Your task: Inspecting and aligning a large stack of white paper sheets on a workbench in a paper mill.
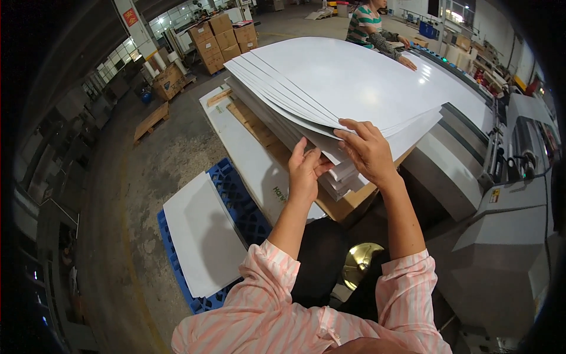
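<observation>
Factory workshop: large machine (498,233), pallets (151,121), stacked cartons (224,39).

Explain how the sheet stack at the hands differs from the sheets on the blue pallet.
The large stack looks thicker and broader; the pallet sheets form a low pile. The large stack bends up on top, at the right hand; the pallet sheets lie flat. Both look white.

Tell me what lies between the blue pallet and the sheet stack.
Between the blue pallet and the sheet stack, the head view shows a white panel, then a brown strip nearer the stack.
</observation>
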### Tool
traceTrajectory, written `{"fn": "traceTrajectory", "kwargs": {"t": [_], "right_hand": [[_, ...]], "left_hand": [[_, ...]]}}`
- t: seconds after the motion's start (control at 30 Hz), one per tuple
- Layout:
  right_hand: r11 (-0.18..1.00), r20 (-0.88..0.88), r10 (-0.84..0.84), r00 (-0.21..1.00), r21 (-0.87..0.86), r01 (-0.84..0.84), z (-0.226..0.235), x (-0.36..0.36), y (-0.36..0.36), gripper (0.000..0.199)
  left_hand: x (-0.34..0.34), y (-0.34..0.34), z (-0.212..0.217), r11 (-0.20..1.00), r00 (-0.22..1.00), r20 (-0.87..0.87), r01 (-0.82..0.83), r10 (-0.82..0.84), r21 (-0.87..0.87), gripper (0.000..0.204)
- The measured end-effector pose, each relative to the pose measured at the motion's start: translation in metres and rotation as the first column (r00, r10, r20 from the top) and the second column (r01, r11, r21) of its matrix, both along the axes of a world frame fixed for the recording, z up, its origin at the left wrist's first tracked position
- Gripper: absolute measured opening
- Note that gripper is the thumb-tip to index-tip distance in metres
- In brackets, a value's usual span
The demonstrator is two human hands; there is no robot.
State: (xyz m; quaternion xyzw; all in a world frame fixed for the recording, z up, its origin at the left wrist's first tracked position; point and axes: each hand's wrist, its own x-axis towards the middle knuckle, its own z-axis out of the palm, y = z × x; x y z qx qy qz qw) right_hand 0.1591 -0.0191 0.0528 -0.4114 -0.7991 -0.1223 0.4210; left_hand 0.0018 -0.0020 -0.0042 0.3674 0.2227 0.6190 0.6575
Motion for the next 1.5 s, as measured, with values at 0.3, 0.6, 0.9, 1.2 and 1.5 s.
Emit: {"fn": "traceTrajectory", "kwargs": {"t": [0.3, 0.6, 0.9, 1.2, 1.5], "right_hand": [[1.000, -0.072, 0.004, 0.997, -0.002, -0.004, 0.001, -0.002, 0.005, 0.019], [0.996, -0.117, 0.033, 0.993, -0.084, -0.043, 0.002, -0.001, 0.006, 0.034], [0.875, -0.986, -0.113, 0.124, -0.158, -0.457, -0.004, -0.014, 0.022, 0.030], [0.955, -0.301, 0.115, 0.947, -0.228, -0.189, -0.006, -0.010, 0.015, 0.019], [0.990, 0.003, 0.108, 0.994, -0.092, -0.108, 0.002, -0.003, 0.006, 0.035]], "left_hand": [[0.012, -0.005, 0.014, 0.977, 0.973, -0.129, -0.200, 0.189, -0.077, 0.062], [0.014, -0.007, 0.002, 0.989, 0.940, -0.312, -0.122, 0.141, 0.080, 0.019], [0.004, -0.011, 0.001, 0.995, 0.925, -0.366, -0.083, 0.099, 0.059, 0.018], [0.009, -0.006, -0.006, 0.980, 0.887, -0.431, -0.100, 0.166, 0.171, 0.016], [0.006, -0.015, 0.012, 0.997, 0.957, -0.281, -0.080, 0.079, 0.006, 0.035]]}}
